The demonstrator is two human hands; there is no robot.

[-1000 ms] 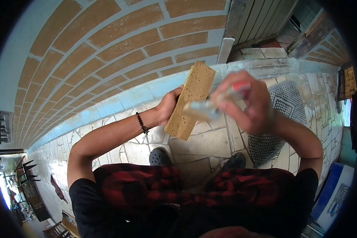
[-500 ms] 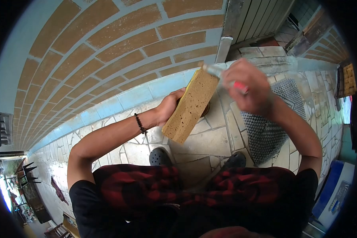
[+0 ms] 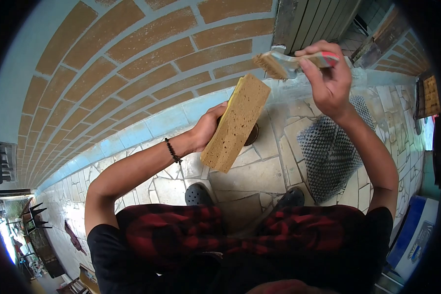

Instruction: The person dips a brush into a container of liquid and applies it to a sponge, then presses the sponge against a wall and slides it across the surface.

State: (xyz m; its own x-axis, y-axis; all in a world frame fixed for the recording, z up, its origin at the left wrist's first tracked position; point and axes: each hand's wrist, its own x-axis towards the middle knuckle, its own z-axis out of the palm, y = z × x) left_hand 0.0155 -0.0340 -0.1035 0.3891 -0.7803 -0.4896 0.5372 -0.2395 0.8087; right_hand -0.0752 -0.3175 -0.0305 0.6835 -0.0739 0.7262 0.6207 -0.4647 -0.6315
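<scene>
A tan, pitted block point(image 3: 236, 122) with a yellow edge is tilted in front of me, and my left hand point(image 3: 208, 126) grips its left side. My right hand point(image 3: 329, 78) is closed round the handle of a paintbrush point(image 3: 284, 64). The brush's light brown bristles point left, just above and right of the block's upper end, apart from it. Behind the block's right edge, a dark round container point(image 3: 252, 134) on the floor is partly hidden.
A brick-patterned wall point(image 3: 152, 41) with a light blue base rises ahead. A grey woven mat point(image 3: 333, 149) lies on the stone floor point(image 3: 250, 181) to the right. A blue and white box point(image 3: 412, 235) stands at the lower right. A wooden door point(image 3: 318, 24) is at the top.
My right hand has moved up and slightly right with the brush, away from the block's top end. The block has shifted only slightly in my left hand.
</scene>
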